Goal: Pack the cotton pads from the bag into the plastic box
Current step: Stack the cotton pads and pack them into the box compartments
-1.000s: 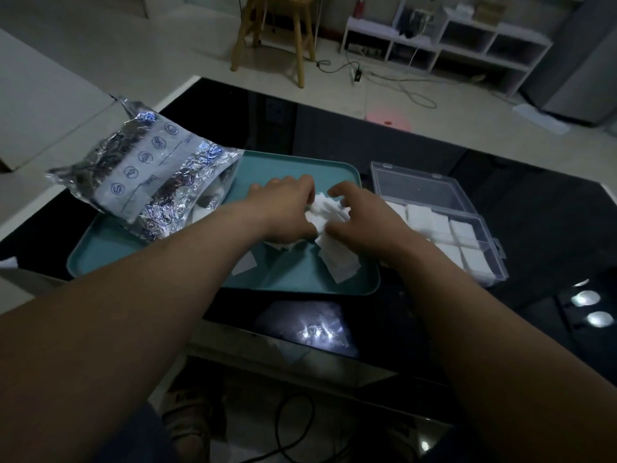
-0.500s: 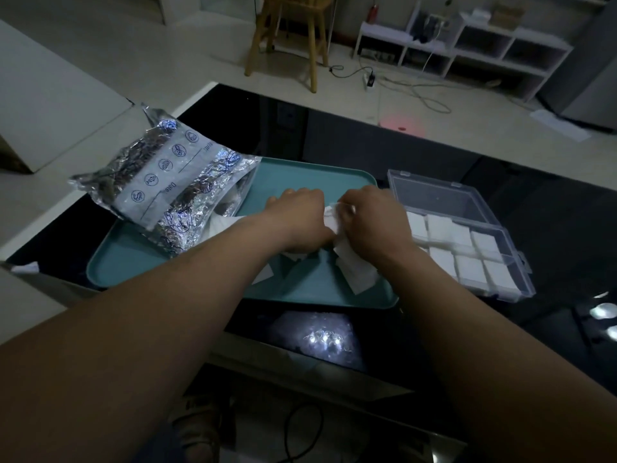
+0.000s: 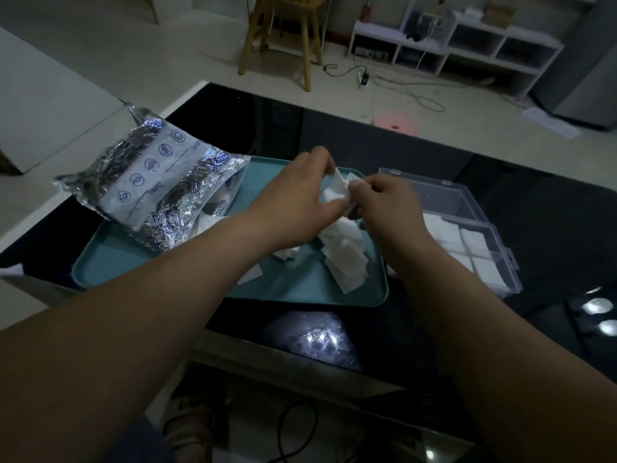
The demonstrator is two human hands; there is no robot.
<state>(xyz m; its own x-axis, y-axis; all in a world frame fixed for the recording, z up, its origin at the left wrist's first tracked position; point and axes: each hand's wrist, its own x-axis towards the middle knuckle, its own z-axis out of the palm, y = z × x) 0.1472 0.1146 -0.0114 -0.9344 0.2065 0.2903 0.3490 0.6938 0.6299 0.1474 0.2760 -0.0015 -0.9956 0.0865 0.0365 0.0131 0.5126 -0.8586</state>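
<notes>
A crinkled silver foil bag point(image 3: 157, 188) rests on the left end of a teal plastic tray point(image 3: 300, 289) on the glossy black table point(image 3: 551, 222); both forearms hide much of the tray. Left hand point(image 3: 293, 202) and right hand point(image 3: 387, 205) together pinch a rumpled bunch of white square cotton pads point(image 3: 337, 192) above it (more lie loose beneath). The open clear plastic compartment box point(image 3: 430, 192), just right of the tray, holds pads.

Left grip point(image 3: 293, 203), right grip point(image 3: 389, 208) bare; forearms bare too; dark blue cloth garment point(image 3: 140, 442) at lap; pale blurred footwear point(image 3: 190, 426) below.

I'm in a home: beyond my table point(image 3: 367, 142) stand a wooden stool point(image 3: 283, 28), a white shelf point(image 3: 467, 51) and a fridge point(image 3: 584, 78).
</notes>
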